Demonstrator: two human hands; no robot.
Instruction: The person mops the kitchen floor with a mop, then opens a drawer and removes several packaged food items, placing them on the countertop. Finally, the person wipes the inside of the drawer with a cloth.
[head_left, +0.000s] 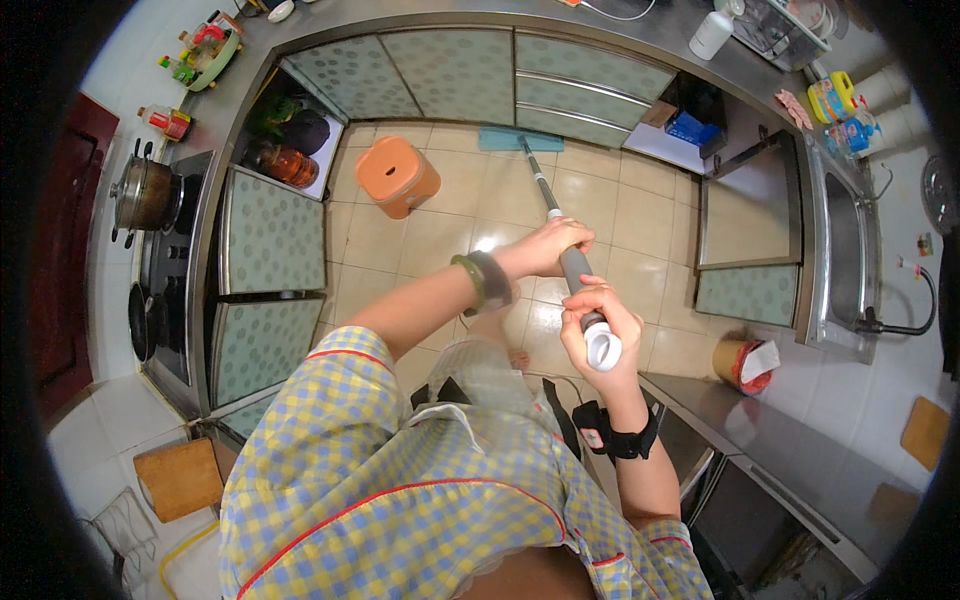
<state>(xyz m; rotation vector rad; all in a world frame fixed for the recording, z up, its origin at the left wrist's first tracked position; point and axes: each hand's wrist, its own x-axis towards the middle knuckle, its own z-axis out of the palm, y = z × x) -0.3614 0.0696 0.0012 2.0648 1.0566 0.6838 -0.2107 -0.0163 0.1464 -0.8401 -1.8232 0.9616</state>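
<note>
A flat mop reaches away from me across the tiled floor, its long handle (576, 268) slanting up toward my body. My left hand (551, 241) wraps the handle lower down, and my right hand (609, 319) grips it close to its white top end (602, 350). The blue mop head (501, 140) lies flat on the floor by the foot of the far cabinets. Left of the handle, apart from it, stands an orange plastic stool (397, 178).
Floor cabinets (450, 79) with patterned doors line the far side. A cabinet door (754, 210) at the right stands open, below the sink (844, 247). On the left is a hob (176, 292) with a pot (146, 195). A paper-topped bin (739, 364) sits at the right.
</note>
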